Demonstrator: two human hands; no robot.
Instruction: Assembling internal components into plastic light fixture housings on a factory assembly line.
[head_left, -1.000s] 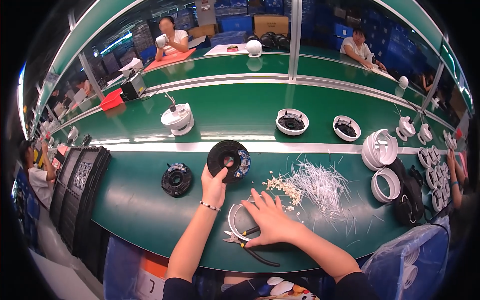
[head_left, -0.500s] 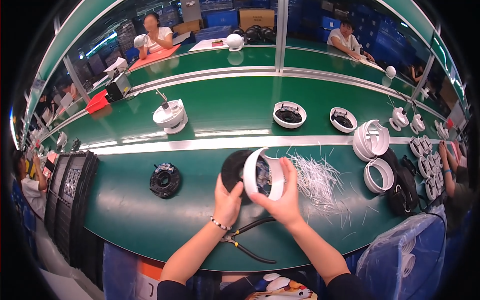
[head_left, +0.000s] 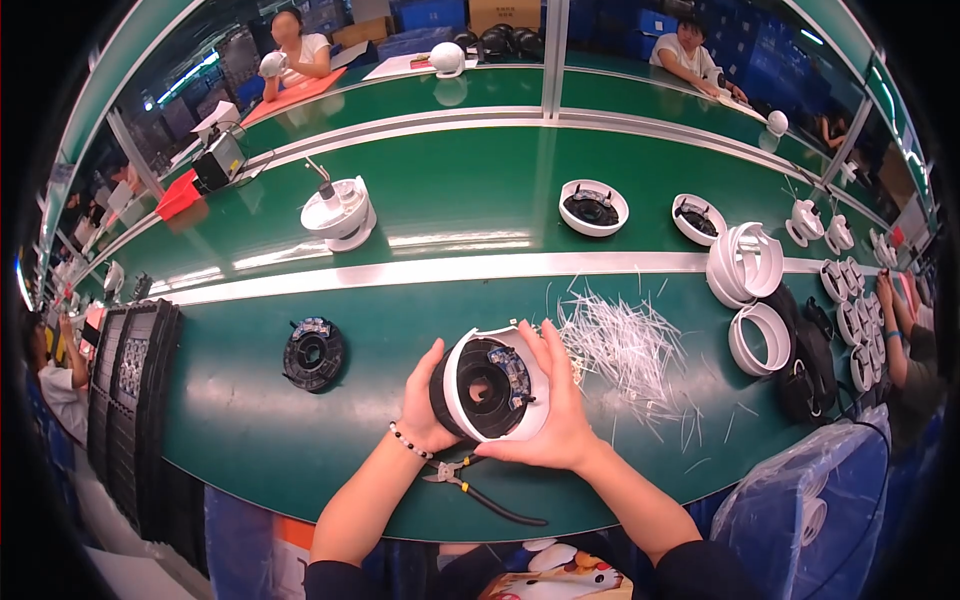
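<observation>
Both my hands hold a white ring-shaped housing (head_left: 528, 424) and a black round part (head_left: 474, 362) above the green bench. The black part, bearing a blue circuit board (head_left: 512, 374), shows inside the white ring and sticks out behind it on the left. My left hand (head_left: 420, 412) is closed around the black part's left side. On the right, my right hand (head_left: 562, 425) grips the white housing, thumb below and fingers on its upper edge. Beneath them lie cutting pliers (head_left: 452, 470) with black and yellow handles. Another black round part with a board (head_left: 312, 362) rests to the left.
Thin white strips (head_left: 625, 350) are heaped right of my hands, with white rings (head_left: 760, 340) beyond. Two white bowls with black parts (head_left: 593, 208) and a white device (head_left: 338, 214) stand farther back. Black trays (head_left: 130, 400) line the left; a plastic-lined blue bin (head_left: 790, 500) is at lower right.
The black part and white housing, side by side before, now overlap, with the black part inside the ring. The housing has turned its opening toward me, and my hands have moved slightly left and down.
</observation>
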